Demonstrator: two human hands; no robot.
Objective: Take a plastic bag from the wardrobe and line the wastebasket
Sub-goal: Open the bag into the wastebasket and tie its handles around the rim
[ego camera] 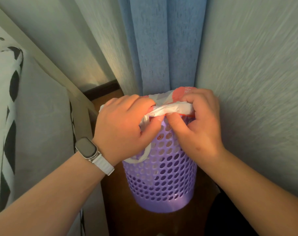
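A thin, crumpled white-and-red plastic bag (172, 109) is held at the top of the lilac perforated plastic wastebasket (162, 181). It is clamped by the left hand (126, 126) and the right hand (199, 123), set side by side with the thumbs nearly touching. The bunched edge is stretched from left to right between them, just over the opening. One handle loop is seen hanging outside the basket's left wall.

No writing that we can read.
We make out only a few faint white marks on the red band of the plastic bag (180, 95), at the far right above the wastebasket (163, 184); they are too small and blurred to read.
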